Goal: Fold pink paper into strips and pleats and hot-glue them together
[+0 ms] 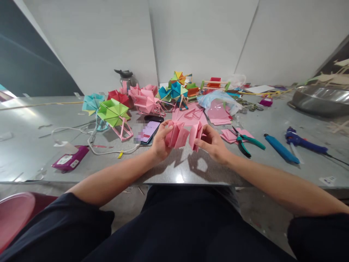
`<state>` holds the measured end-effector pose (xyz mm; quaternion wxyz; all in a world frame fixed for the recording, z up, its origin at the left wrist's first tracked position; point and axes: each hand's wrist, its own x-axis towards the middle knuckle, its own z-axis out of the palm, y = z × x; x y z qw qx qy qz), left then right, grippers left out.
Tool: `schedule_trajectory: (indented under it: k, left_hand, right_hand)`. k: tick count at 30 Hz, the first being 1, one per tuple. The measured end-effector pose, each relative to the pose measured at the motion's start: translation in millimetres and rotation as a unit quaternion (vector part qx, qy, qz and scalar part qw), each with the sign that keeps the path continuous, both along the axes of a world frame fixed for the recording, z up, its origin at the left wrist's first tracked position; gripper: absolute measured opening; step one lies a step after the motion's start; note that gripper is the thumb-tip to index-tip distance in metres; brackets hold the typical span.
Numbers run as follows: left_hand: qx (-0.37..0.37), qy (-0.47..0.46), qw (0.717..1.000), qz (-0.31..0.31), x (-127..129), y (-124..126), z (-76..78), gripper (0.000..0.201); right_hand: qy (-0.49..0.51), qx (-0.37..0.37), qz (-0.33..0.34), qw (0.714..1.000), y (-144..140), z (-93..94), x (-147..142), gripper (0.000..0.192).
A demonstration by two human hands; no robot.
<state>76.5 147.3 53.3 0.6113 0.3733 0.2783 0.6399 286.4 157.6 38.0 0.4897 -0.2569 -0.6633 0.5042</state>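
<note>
1. Head view: pleated pink paper (183,135) sits between both hands above the table's near edge (174,180), long axis left-right.
2. Left hand (159,142) pinches the left end, right hand (214,145) the right; both closed on it, equally near.
3. Phone (149,131) just behind, pliers (247,140) to the right; bare tabletop below.

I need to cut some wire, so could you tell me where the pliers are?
In the head view, the pliers lie on the table just right of the right hand, on pink paper, left of the blue tube.
</note>
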Motion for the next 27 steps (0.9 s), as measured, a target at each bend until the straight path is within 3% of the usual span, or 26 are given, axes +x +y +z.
schedule_trajectory:
  k: [3,13,19,27]
  left_hand:
    - [0.061,-0.017,0.998,0.03,1,-1,0.3,0.05]
    - [0.128,0.066,0.988,0.055,8,-16,-5.0,0.072]
    - [0.202,0.127,0.964,0.119,13,-24,-7.8,0.073]
    - [0.262,0.163,0.943,0.121,16,-25,-9.4,0.072]
  right_hand:
    - [-0.017,0.0,-0.012,1.0,-4,0.6,0,0.056]
    - [-0.054,-0.015,-0.039,0.998,-19,1.4,-9,0.053]
    - [-0.046,0.009,-0.053,0.997,-27,1.8,-15,0.046]
    - [-0.056,0.051,-0.066,0.995,-34,2.3,-17,0.043]
